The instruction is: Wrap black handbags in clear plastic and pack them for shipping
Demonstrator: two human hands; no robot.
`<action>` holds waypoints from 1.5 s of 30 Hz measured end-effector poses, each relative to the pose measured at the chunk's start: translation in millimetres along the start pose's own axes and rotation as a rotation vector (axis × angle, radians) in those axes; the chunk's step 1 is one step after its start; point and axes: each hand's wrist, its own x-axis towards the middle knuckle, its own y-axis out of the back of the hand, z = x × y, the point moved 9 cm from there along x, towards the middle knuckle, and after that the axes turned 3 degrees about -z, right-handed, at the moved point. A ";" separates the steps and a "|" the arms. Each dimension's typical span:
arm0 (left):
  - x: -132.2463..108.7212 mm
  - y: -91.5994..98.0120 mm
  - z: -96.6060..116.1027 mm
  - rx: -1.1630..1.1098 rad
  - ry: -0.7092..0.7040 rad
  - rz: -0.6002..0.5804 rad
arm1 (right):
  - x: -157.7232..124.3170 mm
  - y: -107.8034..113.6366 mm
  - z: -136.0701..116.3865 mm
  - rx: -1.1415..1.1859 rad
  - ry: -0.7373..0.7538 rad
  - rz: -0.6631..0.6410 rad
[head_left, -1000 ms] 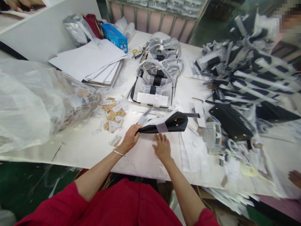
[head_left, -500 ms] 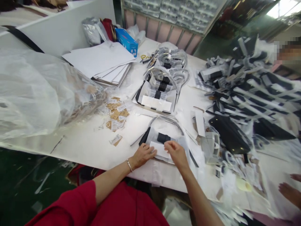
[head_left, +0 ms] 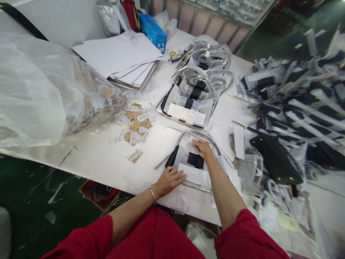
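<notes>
A black handbag (head_left: 171, 157) lies flat near the table's front edge, covered in clear film and white wrapping. Its film-wrapped handle arches away from me. A white paper strip (head_left: 191, 174) crosses its lower part, and a black band (head_left: 196, 160) shows above it. My left hand (head_left: 169, 181) rests open on the bag's lower left corner, fingers spread over the strip's end. Inside the handle's arch is my right hand (head_left: 203, 147), its fingers closed together at some whitish wrapping; what they grip, if anything, is hidden.
Behind lie several wrapped bags (head_left: 185, 112) in a row. Brown tags with strings (head_left: 138, 124) are scattered left, beside a large clear plastic bag (head_left: 32, 93). White sheets (head_left: 118, 54) and a blue box (head_left: 153, 33) stand farther back. Many wrapped black pieces (head_left: 302, 104) are heaped at right.
My right hand has moved from the white strip up and away into the handle's arch. My left hand stays on the lower left corner. The camera view has shifted somewhat.
</notes>
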 end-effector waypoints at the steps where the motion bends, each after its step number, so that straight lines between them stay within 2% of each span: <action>1: -1.2 -0.3 -0.4 0.000 0.004 -0.004 | -3.2 -1.1 -2.8 0.016 -0.002 -0.005; 4: -1.2 2.1 -1.0 0.004 0.008 -0.016 | -24.7 -3.8 -18.4 0.126 0.045 -0.041; 7: 0.1 6.1 -1.5 -0.002 0.010 -0.012 | -61.8 -4.1 -28.6 0.262 0.097 -0.095; 9: 0.4 6.0 -1.4 -0.006 0.004 -0.026 | -89.5 0.9 -22.2 0.205 0.099 -0.077; 11: 0.2 4.1 -1.6 -0.010 -0.004 -0.050 | -116.3 6.9 -10.2 0.016 0.138 -0.038; 14: -0.2 1.1 -4.9 -0.041 -0.003 -0.079 | -155.9 1.1 0.5 -0.287 0.406 -0.048; 17: 0.3 1.3 -11.7 -0.141 0.019 -0.094 | -196.0 -20.4 8.2 -0.496 0.751 -0.091; 19: 1.3 4.2 -17.8 -0.230 0.050 -0.093 | -214.0 -33.0 14.4 -0.608 0.874 -0.074; 23: 6.2 9.5 -24.3 -0.329 0.076 -0.130 | -234.0 -44.6 17.3 -0.726 0.934 -0.007; 27: 15.0 12.0 -22.9 -0.315 0.076 -0.197 | -265.9 -38.4 22.4 -0.701 0.959 -0.065; 32: 22.0 15.0 -17.1 -0.246 0.134 -0.239 | -312.9 -23.2 59.0 -0.757 0.885 -0.162; 35: 22.0 14.7 -13.2 -0.171 0.180 -0.250 | -317.7 -30.3 83.8 -0.898 0.808 -0.187; 37: 21.7 14.2 -10.2 -0.117 0.184 -0.246 | -311.5 -38.7 91.2 -0.939 0.791 -0.178; 40: 21.7 13.9 -5.9 -0.055 0.149 -0.235 | -297.9 -46.1 89.9 -0.895 0.788 -0.157; 45: 24.7 18.9 4.7 -0.027 0.026 -0.182 | -289.7 -47.0 78.4 -0.811 0.794 -0.229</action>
